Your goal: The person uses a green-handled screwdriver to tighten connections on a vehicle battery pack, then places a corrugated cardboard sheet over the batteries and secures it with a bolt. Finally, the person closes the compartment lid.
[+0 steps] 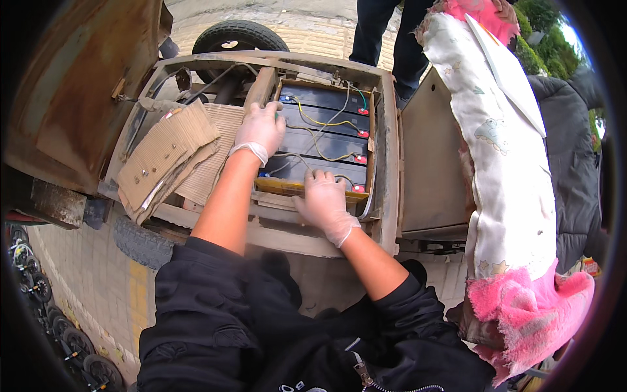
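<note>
Fingers of the gloved left hand lie spread and flat on the left edge of the black batteries, clamped on nothing. The gloved right hand rests on the near edge of the same pack, its fingers slightly apart and curled over the front battery beside a yellow strip; it grips nothing that can be made out. Yellow and white wires loop across the battery tops to red terminal caps along the right side. The batteries sit in a rusty metal compartment of a small vehicle. Torn cardboard lies just left of them inside the frame. A raised seat cushion, white and pink, stands to the right. Another person's dark trouser legs stand beyond the compartment, next to a tyre.
</note>
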`<act>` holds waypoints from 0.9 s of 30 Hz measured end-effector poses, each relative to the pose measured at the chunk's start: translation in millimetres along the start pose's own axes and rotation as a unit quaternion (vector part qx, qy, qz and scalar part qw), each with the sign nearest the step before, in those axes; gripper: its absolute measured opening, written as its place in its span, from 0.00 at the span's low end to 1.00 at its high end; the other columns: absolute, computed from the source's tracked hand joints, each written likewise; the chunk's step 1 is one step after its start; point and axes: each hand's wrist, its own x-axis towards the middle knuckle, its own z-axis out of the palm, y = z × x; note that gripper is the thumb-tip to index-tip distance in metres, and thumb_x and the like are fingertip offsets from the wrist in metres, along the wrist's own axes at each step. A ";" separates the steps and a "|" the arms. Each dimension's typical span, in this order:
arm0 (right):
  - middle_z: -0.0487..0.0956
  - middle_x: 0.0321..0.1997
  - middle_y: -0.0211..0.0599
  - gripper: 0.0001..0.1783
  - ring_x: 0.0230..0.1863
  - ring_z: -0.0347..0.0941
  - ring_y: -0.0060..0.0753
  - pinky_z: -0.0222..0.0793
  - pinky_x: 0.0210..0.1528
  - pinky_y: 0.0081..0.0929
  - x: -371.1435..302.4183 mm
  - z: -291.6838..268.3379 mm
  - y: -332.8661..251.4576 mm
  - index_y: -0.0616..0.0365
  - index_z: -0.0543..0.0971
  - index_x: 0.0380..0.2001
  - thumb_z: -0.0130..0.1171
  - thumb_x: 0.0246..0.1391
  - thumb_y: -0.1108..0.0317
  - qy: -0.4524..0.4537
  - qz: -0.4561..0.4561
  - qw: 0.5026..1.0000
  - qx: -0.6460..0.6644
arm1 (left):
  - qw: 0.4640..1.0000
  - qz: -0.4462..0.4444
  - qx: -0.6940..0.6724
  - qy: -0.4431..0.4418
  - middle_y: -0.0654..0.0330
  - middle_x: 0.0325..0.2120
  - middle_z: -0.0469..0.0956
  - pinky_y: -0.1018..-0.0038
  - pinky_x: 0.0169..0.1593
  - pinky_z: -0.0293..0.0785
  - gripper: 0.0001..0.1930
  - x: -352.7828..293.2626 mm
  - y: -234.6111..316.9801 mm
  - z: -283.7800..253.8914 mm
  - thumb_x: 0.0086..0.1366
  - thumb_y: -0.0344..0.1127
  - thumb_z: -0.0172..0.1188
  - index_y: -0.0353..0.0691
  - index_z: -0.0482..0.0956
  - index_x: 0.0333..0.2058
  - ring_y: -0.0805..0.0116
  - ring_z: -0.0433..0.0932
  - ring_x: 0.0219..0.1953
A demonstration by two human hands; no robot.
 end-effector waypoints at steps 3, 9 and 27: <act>0.77 0.53 0.43 0.37 0.56 0.71 0.45 0.65 0.54 0.55 1.2 -1.1 -0.3 0.64 0.74 0.57 0.66 0.50 0.48 -0.006 0.005 1.000 0.002 | 0.999 0.035 -0.020 0.028 0.41 0.58 0.70 0.55 0.60 0.72 0.26 -2.3 -5.9 2.2 0.69 0.50 0.52 0.44 0.72 0.61 0.40 0.77 0.54; 0.77 0.52 0.46 0.32 0.56 0.72 0.47 0.66 0.53 0.57 9.0 1.6 -2.5 0.60 0.77 0.54 0.63 0.53 0.48 0.005 0.015 1.000 0.006 | 0.995 -0.031 -0.094 0.025 0.39 0.53 0.71 0.57 0.64 0.68 0.23 -1.6 -16.7 6.6 0.67 0.44 0.55 0.41 0.72 0.57 0.38 0.75 0.54; 0.83 0.25 0.45 0.07 0.26 0.83 0.50 0.78 0.29 0.44 80.6 31.4 33.1 0.55 0.83 0.21 0.58 0.47 0.69 0.200 0.074 0.976 0.051 | 0.990 -0.044 -0.112 0.075 0.40 0.55 0.70 0.53 0.60 0.71 0.23 -2.6 -18.1 20.0 0.67 0.44 0.54 0.42 0.72 0.57 0.39 0.74 0.56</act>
